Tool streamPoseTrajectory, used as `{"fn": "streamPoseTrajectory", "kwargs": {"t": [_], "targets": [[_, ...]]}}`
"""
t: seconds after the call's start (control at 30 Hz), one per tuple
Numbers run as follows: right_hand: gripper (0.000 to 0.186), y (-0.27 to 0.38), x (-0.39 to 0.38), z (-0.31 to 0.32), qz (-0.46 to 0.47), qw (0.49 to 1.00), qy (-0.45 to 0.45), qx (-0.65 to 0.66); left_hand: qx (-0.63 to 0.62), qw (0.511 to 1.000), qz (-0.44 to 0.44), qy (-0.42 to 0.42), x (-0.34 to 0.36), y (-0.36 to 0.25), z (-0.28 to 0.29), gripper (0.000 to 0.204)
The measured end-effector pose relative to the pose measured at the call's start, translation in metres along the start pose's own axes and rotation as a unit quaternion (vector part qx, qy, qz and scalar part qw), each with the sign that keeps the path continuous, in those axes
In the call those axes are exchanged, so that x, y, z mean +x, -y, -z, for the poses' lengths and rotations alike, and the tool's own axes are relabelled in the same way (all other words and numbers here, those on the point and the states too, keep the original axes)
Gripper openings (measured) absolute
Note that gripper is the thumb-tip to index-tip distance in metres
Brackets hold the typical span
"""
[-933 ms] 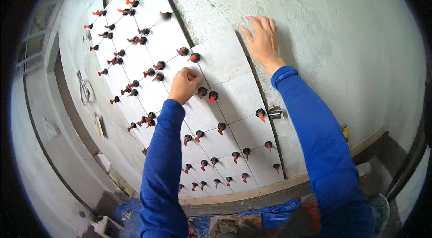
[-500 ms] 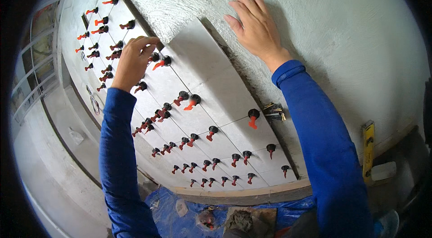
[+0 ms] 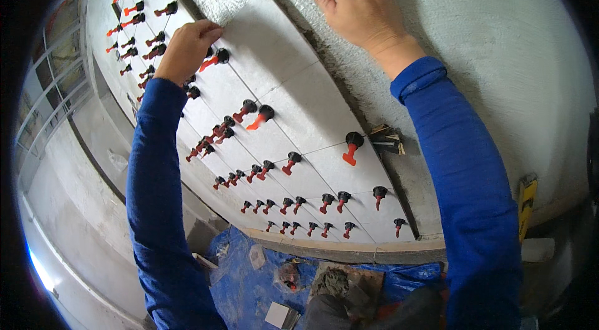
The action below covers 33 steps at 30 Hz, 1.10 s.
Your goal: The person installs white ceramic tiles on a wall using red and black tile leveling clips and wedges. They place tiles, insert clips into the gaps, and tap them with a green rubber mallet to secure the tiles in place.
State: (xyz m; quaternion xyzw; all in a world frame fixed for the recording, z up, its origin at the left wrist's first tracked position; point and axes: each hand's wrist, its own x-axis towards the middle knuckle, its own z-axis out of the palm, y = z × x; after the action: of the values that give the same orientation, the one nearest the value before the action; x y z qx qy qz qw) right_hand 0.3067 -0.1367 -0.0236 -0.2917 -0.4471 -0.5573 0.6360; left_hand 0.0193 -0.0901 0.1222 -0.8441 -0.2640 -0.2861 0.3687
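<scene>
Light grey tiles (image 3: 293, 108) cover part of the wall, with red-and-black levelling clips (image 3: 353, 147) standing along their joints. At the upper left corner of the topmost tile (image 3: 265, 37), my left hand (image 3: 187, 49) is closed, fingertips and thumb drawn together beside the joint. Whatever lies between those fingers is hidden. Just below that hand, a bright red clip (image 3: 215, 60) sticks out of the joint. My right hand (image 3: 362, 9) is open, fingers spread over the bare wall right of the tile; the upper frame edge cuts off its fingertips. I cannot tell whether it touches the wall.
Rough grey wall (image 3: 493, 80) extends to the right. A small bundle of dark spacers (image 3: 388, 141) sits by the tile edge. A yellow level (image 3: 527, 202) leans at lower right. Below, a blue sheet (image 3: 240, 280) carries a board with mortar (image 3: 337, 283). Metal railings (image 3: 53, 80) stand left.
The view has tipped downward, so the tiles sit higher and more floor shows. My left hand stays at the tile's corner, its fingers closer together. My right hand remains spread at the wall.
</scene>
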Motion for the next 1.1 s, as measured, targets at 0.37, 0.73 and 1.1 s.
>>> {"fn": "streamPoseTrajectory", "kwargs": {"t": [0.37,0.73,1.1], "targets": [[0.028,0.007,0.003,0.005,0.005,1.0,0.01,-0.014,-0.013,0.999,0.031,-0.026,0.007,0.009,-0.017,0.035],[0.067,0.003,-0.002,0.021,0.112,0.976,0.185,-0.038,0.053,0.998,-0.01,-0.012,0.006,0.016,-0.025,0.034],[0.083,0.016,-0.001,0.021,0.06,0.964,0.241,-0.094,0.018,0.998,0.006,-0.058,0.0,0.011,-0.026,0.027]]}}
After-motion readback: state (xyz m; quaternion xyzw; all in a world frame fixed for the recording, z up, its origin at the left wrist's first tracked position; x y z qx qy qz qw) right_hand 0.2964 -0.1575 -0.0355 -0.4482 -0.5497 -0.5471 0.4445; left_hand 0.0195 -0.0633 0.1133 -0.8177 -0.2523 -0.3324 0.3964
